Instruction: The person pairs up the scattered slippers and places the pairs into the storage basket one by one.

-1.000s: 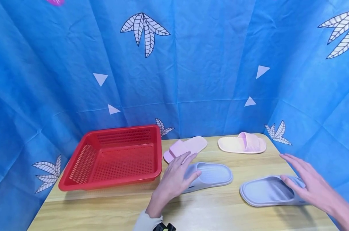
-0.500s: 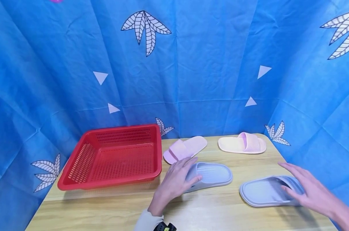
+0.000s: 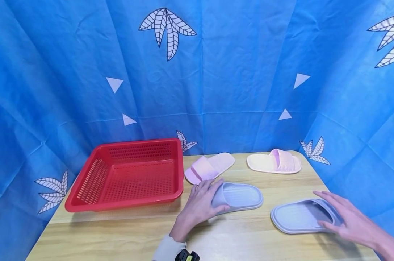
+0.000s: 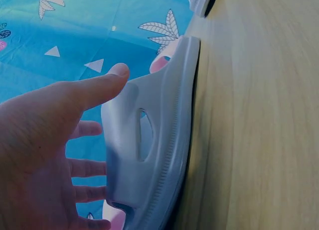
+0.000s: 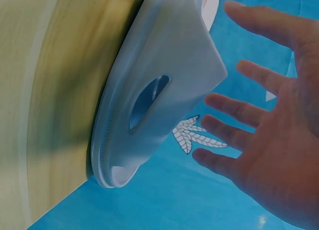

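Note:
My left hand hovers at the strap end of a grey-blue slipper, thumb and fingers spread. In the left wrist view its fingertips lie close to the slipper's strap; whether they touch it cannot be told. At the right, my right hand is stretched over the strap end of the matching grey-blue slipper. The right wrist view shows its fingers spread and apart from that slipper's strap. Both grey slippers lie sole down, toe ends pointing outward.
Behind them lie two pink slippers, one near the basket and one at the back right. A red perforated basket stands on the left of the wooden table. A blue patterned curtain encloses the back and sides.
My left hand has moved slightly down and right, closer to its grey slipper. The right hand has lowered a little toward the other one. The slippers and basket stay put.

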